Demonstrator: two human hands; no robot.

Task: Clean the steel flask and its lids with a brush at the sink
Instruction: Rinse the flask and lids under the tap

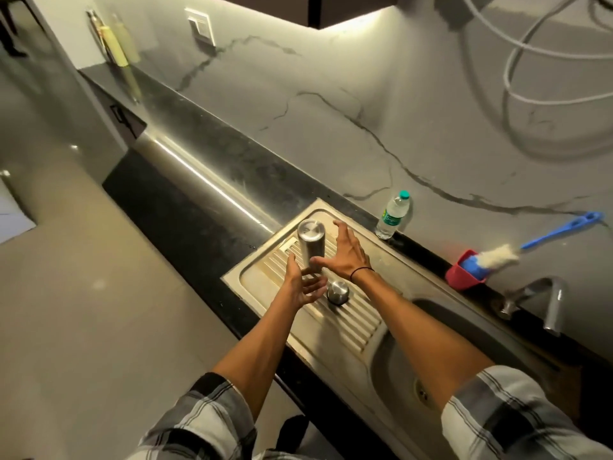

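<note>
The steel flask [310, 245] stands upside down on the ribbed drainboard [351, 323] of the sink. A round steel lid [338, 292] lies on the ribs just in front of it. My left hand [303, 287] hovers open by the flask's lower left side, fingers spread. My right hand [346, 252] is open on the flask's right, thumb close to its base; neither hand grips it. A blue-handled bottle brush [501, 255] with white bristles leans in a red holder [462, 272] at the back right.
A plastic water bottle [393, 215] stands by the wall behind the drainboard. The tap [547, 302] arches over the sink basin [431, 376] at right. A black counter [199, 180] stretches away to the left. White cables hang at the upper right.
</note>
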